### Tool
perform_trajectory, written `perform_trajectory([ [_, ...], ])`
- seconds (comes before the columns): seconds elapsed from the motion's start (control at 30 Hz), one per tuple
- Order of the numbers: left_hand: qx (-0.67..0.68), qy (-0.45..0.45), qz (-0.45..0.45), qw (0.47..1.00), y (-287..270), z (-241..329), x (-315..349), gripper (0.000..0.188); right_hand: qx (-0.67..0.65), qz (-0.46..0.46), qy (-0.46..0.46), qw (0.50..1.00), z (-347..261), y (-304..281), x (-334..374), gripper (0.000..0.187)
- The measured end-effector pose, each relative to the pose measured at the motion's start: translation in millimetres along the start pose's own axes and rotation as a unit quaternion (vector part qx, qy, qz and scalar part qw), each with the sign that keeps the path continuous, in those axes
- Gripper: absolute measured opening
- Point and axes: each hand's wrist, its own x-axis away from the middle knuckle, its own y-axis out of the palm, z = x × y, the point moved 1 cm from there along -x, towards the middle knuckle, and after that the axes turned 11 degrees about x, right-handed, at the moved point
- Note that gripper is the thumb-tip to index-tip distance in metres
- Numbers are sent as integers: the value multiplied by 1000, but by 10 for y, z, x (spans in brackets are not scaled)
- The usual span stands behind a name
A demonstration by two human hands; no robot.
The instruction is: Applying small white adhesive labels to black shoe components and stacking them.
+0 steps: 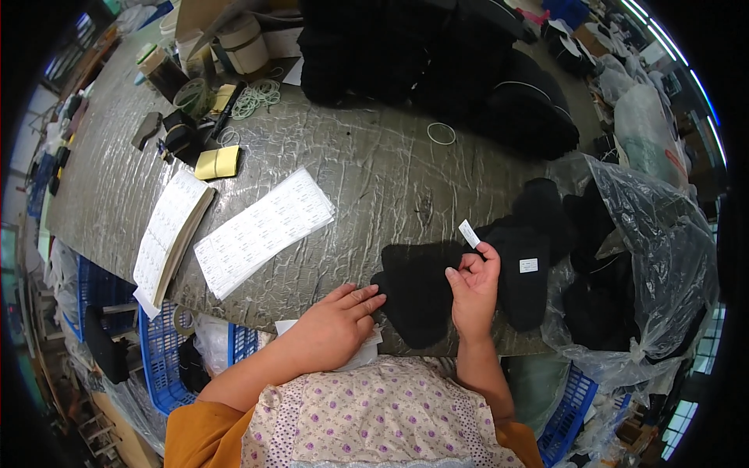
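Note:
Flat on the table before me lies a black, insole-shaped fabric piece. My left hand rests at its left edge, fingers stretched out and lying flat. Over its right side is my right hand, with a small white label at the tip of the index finger; the thumb stands apart. To the right lies another black piece bearing a white label. White paper shows partly beneath my left hand and wrist. Left of my hands are a stack of printed label sheets and a thicker stack.
Tall piles of black pieces stand at the back. A clear plastic bag with black pieces lies at right. Far left hold jars, green rubber bands and a yellow pad. Blue crates stand below the table edge.

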Motion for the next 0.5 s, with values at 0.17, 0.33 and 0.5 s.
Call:
perform_trajectory([
  [0.17, 6, 5, 16, 1000, -11, 18, 5, 17, 5, -12, 15, 1000, -4, 41, -78, 61],
  [0.33, 23, 16, 38, 999, -42, 30, -1, 16, 32, -22, 16, 999, 27, 50, -121, 63],
  [0.5, 37, 33, 68, 996, -80, 36, -12, 17, 41, -29, 18, 999, 16, 94, -170, 64],
])
